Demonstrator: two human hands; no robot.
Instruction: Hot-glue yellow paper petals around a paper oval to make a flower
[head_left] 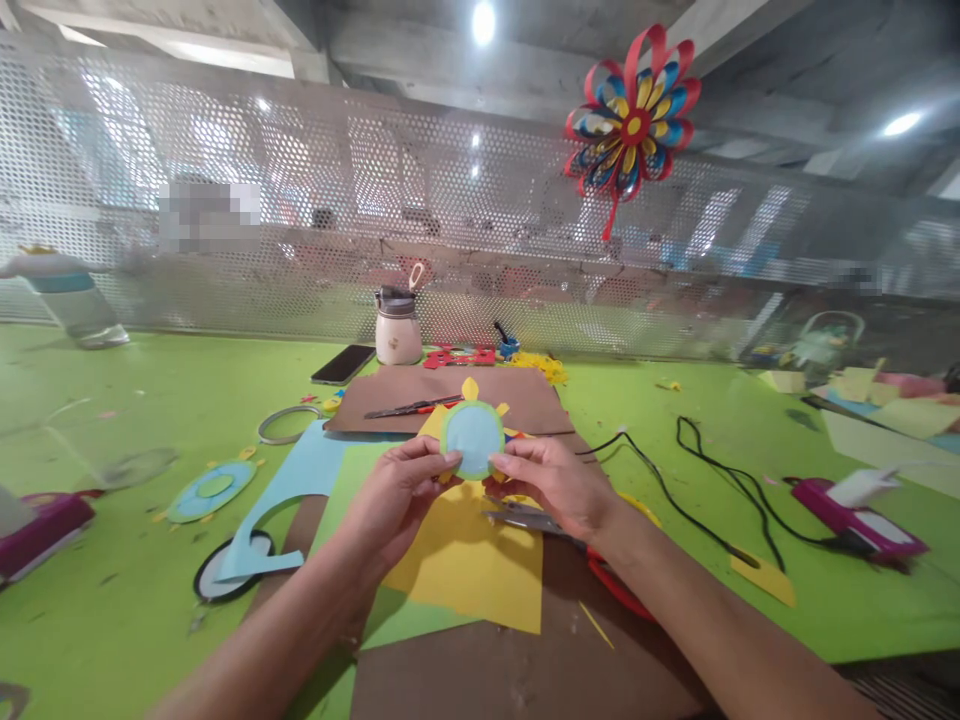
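A small paper turtle (474, 440) is held up in front of me, with a light blue disc on a green rim and yellow head and legs at the edge. My left hand (401, 490) pinches its lower left edge between thumb and fingers. On the opposite edge, my right hand (559, 485) grips it the same way. Beneath the hands lies a yellow sheet of paper (480, 570) over green paper. Scissors (525, 516) with red handles rest under my right hand and wrist, partly hidden. Brown cardboard (450, 675) lies below the papers.
Blue cut-out paper (274, 500), a second paper turtle shape (180, 502) and a round black-rimmed object (212, 580) are at left. Behind are a dark slim tool (397, 411), a phone (343, 364) and a bottle (397, 335). Black cord (652, 478) crosses the right. A paper flower (634, 127) hangs above.
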